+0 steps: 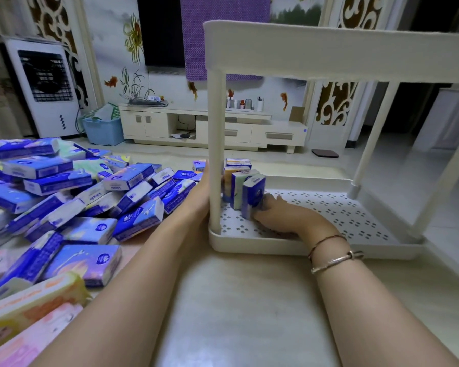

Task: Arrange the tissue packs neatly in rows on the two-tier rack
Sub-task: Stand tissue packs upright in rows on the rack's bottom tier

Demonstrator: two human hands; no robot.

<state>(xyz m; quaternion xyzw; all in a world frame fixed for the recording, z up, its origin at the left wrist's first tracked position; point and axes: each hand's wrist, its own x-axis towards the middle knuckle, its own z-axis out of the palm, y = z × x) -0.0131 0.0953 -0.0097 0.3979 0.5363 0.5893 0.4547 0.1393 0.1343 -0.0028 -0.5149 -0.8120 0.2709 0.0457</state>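
Dozens of tissue packs (72,205) heaped on pale floor (239,300) beside white rack (316,213).

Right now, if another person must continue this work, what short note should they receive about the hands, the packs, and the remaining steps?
Right hand: holds the nearest upright tissue pack on the lower tier of the rack.
Left hand: lies against the outer side of the front left post, fingers straight; partly hidden.
Done: one short row of about four packs stands along the left edge of the lower tier.
Left: the big pile of loose packs on the floor to the left. What lies on the upper tier cannot be seen.
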